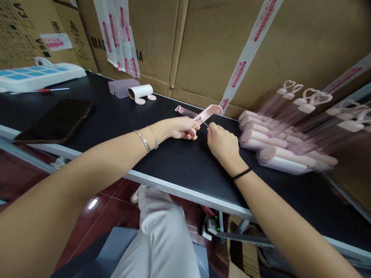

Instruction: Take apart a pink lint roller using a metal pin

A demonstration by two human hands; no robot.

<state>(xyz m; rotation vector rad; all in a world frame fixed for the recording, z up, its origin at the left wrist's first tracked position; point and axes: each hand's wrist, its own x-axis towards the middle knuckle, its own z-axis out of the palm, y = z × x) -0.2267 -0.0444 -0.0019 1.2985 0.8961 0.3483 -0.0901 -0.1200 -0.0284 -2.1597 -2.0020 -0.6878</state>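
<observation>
My left hand [183, 128] grips a pink plastic case [209, 112] that points up and to the right above the black table [116, 119]. My right hand [222, 144] pinches a thin metal pin [204, 123] whose tip meets the case near my left thumb. A clear pink tube with a loop end [185, 111] lies flat just behind the case.
A pile of pink cases [261, 141] and clear heart-topped tubes [304, 108] lies at the right. A black phone [56, 120], a white tray with blue squares [37, 75], a purple block [123, 87], a white roll [141, 92] and two pink discs sit at the left. Cardboard boxes [208, 46] wall the back.
</observation>
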